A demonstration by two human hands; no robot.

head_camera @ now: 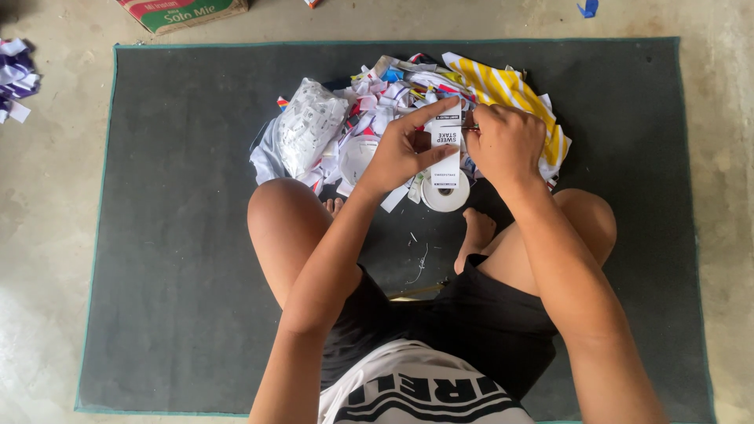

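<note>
Person sitting cross-legged on dark grey mat (188, 235) w/ green edge, on concrete floor. Left hand (399, 153) is holding a white paper tag (446, 149) w/ black print, index finger stretching along its top, thumb pressing from below, fingers clamped on tag. Tag is sitting upright between both hands, just above a white tape roll (445, 191). Right hand (506, 144) is closing into a fist at tag's right edge, fingers together, pinching smth small and thin at tag's edge; can't tell what it is. Tape roll is lying flat on mat near person's foot (476, 230). Behind hands: pile of mixed paper/fabric scraps (377, 98), mostly white w/ coloured bits. Clear plastic bag (309, 126) of small white pieces lying on pile's left side. Yellow-white striped cloth (510, 94) lying on pile's right side, partly under right hand. Cardboard box (184, 12) w/ red-green print at top edge, off mat. More scraps (16, 78) at far left on floor. Person wearing black shorts, white-black shirt.
</note>
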